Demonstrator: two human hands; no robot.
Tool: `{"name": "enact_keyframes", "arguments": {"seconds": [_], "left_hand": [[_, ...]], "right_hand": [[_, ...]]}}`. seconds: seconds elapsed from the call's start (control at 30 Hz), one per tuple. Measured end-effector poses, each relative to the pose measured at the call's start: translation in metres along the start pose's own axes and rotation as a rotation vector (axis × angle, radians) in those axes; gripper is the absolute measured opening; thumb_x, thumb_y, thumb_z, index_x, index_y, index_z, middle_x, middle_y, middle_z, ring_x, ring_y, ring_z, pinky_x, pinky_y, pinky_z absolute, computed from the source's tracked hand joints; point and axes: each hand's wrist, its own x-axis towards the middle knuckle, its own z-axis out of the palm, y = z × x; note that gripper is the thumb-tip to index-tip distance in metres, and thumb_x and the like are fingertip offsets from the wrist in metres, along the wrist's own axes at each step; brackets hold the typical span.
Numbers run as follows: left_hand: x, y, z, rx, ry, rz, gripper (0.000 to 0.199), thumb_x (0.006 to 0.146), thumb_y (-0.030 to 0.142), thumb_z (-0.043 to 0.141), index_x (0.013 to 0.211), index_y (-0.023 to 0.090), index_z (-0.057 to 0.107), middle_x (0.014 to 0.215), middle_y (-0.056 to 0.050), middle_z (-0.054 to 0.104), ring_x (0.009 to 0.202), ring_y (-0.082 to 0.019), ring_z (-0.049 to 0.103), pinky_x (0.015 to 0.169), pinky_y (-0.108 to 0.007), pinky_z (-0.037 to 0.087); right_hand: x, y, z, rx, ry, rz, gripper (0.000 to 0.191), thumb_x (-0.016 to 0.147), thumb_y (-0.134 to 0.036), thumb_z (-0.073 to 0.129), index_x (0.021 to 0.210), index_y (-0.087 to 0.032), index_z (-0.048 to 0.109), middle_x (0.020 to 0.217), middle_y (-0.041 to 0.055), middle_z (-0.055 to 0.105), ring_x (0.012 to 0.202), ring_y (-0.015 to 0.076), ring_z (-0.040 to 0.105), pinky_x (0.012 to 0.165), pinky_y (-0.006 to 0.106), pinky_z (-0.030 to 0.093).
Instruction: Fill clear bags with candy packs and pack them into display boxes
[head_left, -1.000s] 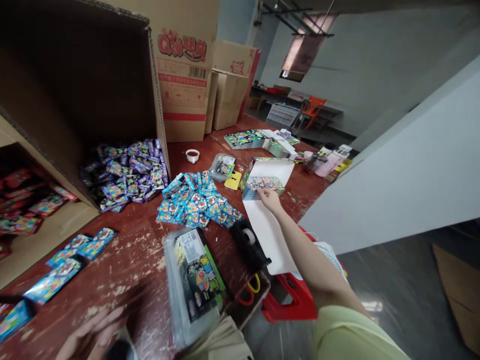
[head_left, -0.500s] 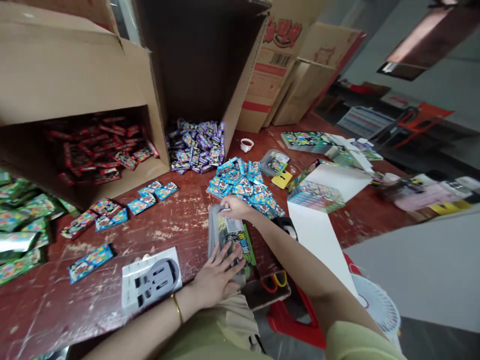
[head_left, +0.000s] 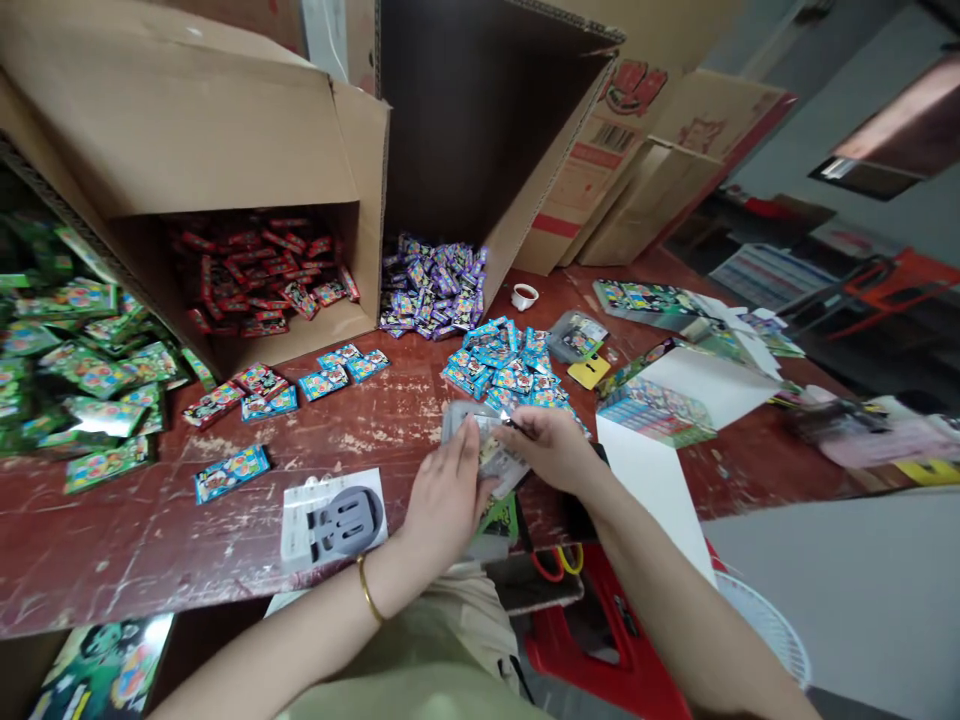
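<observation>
A clear plastic package [head_left: 495, 460] with a pale printed label lies at the front edge of the table. My left hand [head_left: 446, 490] is closed on it, fingers straight and together on top, thumb towards the near side. At its far right edge, my right hand [head_left: 553, 447] pinches a small dark tool [head_left: 517, 425] with a bright tip; its exact kind is partly hidden by the fingers. Under the package shows a green printed card [head_left: 501, 518]. Just beyond my hands is a pile of blue candy sachets [head_left: 514, 365].
Cardboard boxes hold red packets [head_left: 262, 275] and purple packets [head_left: 435, 285]; green packets [head_left: 97, 370] heap at left. Nearby lie a grey plastic piece on a sheet [head_left: 345, 520], loose blue sachets [head_left: 232, 473], a white roll of tape [head_left: 524, 296] and an open display box [head_left: 675, 395].
My right hand has moved right and now holds a small dark tool against the package. My left hand has gone from spread to closed on the package. The view has swung left.
</observation>
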Motion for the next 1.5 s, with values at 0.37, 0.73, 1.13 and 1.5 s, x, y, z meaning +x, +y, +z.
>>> {"name": "enact_keyframes", "arguments": {"seconds": [0.37, 0.73, 1.13, 1.5], "left_hand": [[0.008, -0.001, -0.053, -0.141, 0.027, -0.007, 0.026, 0.093, 0.017, 0.046, 0.107, 0.019, 0.068, 0.093, -0.007, 0.076, 0.081, -0.019, 0.072, 0.075, -0.029, 0.054], [-0.010, -0.031, -0.098, -0.017, -0.195, -0.029, 0.034, 0.094, 0.036, 0.051, 0.072, 0.018, 0.068, 0.060, -0.004, 0.068, 0.052, -0.015, 0.062, 0.053, -0.023, 0.039], [-0.003, -0.022, -0.066, -0.184, -0.004, -0.080, 0.035, 0.094, 0.033, 0.048, 0.064, 0.018, 0.058, 0.056, -0.001, 0.057, 0.052, -0.012, 0.052, 0.054, -0.023, 0.035], [0.013, -0.021, -0.057, -0.948, 0.098, -0.427, 0.033, 0.079, 0.045, 0.067, 0.072, 0.013, 0.065, 0.064, -0.001, 0.064, 0.054, -0.011, 0.052, 0.051, -0.021, 0.041]], "right_hand": [[-0.030, -0.029, 0.026, -0.138, 0.409, -0.309, 0.029, 0.083, -0.046, 0.064, 0.073, -0.021, 0.057, 0.073, 0.0033, 0.060, 0.072, 0.0184, 0.055, 0.067, 0.030, 0.043], [-0.017, -0.020, -0.016, -0.460, 0.198, -0.510, 0.019, 0.088, -0.019, 0.052, 0.071, -0.022, 0.061, 0.070, -0.0012, 0.065, 0.073, 0.0161, 0.060, 0.098, 0.041, 0.027], [-0.041, -0.035, 0.019, -0.175, 0.435, -0.239, 0.047, 0.077, -0.043, 0.072, 0.118, -0.023, 0.060, 0.116, 0.0137, 0.067, 0.110, 0.0313, 0.061, 0.094, 0.048, 0.046], [-0.040, -0.018, 0.058, 0.417, 0.199, 0.135, 0.028, 0.070, -0.038, 0.076, 0.061, -0.020, 0.057, 0.054, -0.0017, 0.060, 0.047, 0.0122, 0.053, 0.045, 0.025, 0.044]]}}
